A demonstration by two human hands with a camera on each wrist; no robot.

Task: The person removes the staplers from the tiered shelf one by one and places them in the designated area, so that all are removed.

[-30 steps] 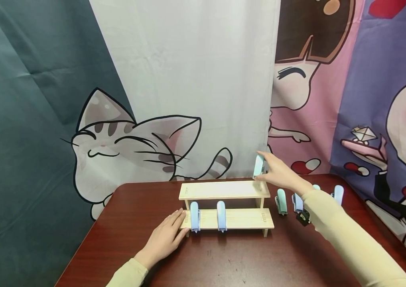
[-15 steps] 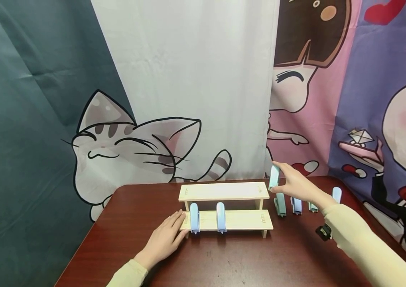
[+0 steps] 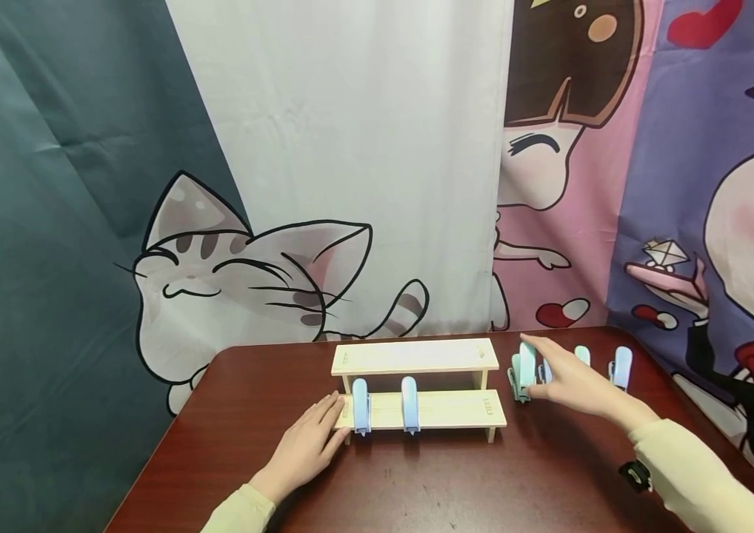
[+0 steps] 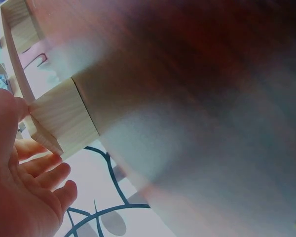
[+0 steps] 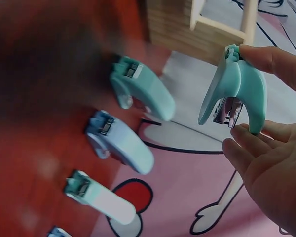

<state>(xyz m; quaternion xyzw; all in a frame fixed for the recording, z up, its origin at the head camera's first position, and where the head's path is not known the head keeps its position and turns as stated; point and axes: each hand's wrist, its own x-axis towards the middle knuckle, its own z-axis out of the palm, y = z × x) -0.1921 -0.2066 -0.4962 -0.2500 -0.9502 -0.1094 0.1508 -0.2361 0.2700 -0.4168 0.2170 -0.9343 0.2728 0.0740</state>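
In the head view the right hand (image 3: 573,381) pinches a mint green stapler (image 3: 527,364) upright, right of the wooden rack. The right wrist view shows thumb and fingers at the two ends of this stapler (image 5: 255,91). The left hand (image 3: 304,443) rests against the left end of the rack's lower shelf (image 3: 450,409); the left wrist view has its fingers around the shelf's end (image 4: 64,116). Two light blue staplers (image 3: 361,406) (image 3: 410,404) stand on the lower shelf. The upper shelf (image 3: 415,357) bears nothing.
Several staplers stand right of the rack: a green one (image 5: 148,91), a blue one (image 5: 126,145), a pale mint one (image 5: 106,200) and another blue one (image 3: 622,367). A printed curtain (image 3: 377,148) hangs behind the red-brown table (image 3: 417,488).
My right hand has moved right and down with the mint green stapler, from the upper shelf's right end to beside the standing green stapler. The left hand has stayed in place.
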